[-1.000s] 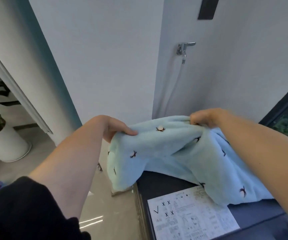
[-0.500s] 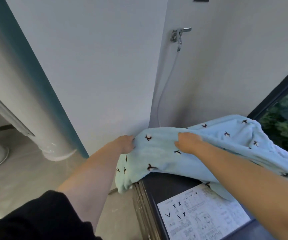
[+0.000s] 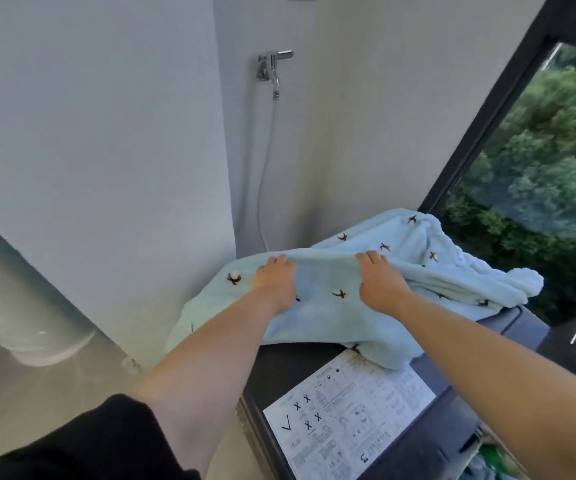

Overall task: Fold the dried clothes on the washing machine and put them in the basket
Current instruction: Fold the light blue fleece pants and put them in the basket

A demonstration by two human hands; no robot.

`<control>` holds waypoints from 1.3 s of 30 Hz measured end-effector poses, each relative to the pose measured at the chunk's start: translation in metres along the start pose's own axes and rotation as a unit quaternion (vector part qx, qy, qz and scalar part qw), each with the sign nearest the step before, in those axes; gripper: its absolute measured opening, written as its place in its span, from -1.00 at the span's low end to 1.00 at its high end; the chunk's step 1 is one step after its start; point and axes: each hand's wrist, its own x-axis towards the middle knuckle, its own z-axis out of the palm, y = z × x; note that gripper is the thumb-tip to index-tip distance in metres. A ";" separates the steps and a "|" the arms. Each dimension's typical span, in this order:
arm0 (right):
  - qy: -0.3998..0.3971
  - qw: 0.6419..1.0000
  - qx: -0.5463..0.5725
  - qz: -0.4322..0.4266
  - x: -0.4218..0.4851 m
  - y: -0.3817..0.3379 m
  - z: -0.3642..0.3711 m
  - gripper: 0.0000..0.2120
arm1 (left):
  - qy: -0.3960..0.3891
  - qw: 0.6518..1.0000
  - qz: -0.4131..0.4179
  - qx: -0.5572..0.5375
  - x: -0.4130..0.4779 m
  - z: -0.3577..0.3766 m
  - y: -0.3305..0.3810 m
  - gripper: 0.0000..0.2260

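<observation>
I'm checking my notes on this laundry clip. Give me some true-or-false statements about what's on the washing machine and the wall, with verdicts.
1. The left hand and right hand both hold the blue cloth. True.
2. The blue cloth is folded into a neat, flat square. False: it lies rumpled across the washing machine.
3. A printed sheet lies on the machine, nearer the person than the hands. True.
4. Nothing hangs from the wall tap. False: a hose hangs from it.
5. The cloth is plain. False: it bears small dark motifs.
</observation>
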 end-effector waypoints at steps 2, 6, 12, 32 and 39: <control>0.007 0.999 -0.033 0.033 -0.006 0.029 -0.004 -0.36 | -0.016 1.000 0.023 -0.004 0.005 0.007 0.026 -0.61; -0.071 0.983 -0.125 0.112 -0.007 0.107 -0.016 -0.22 | -0.023 0.998 0.050 -0.007 0.024 0.018 0.080 -0.51; -0.188 0.958 -0.203 0.077 0.004 0.190 -0.024 -0.61 | -0.021 0.998 0.039 0.049 0.070 0.023 0.146 -0.39; 0.010 0.992 -0.109 0.070 0.144 0.231 -0.057 -0.55 | 0.132 0.982 -0.118 0.063 0.122 0.018 0.182 -0.70; -0.181 0.920 0.234 0.256 0.141 0.244 -0.019 -0.21 | 0.012 0.991 -0.129 -0.031 0.114 0.060 0.191 -0.58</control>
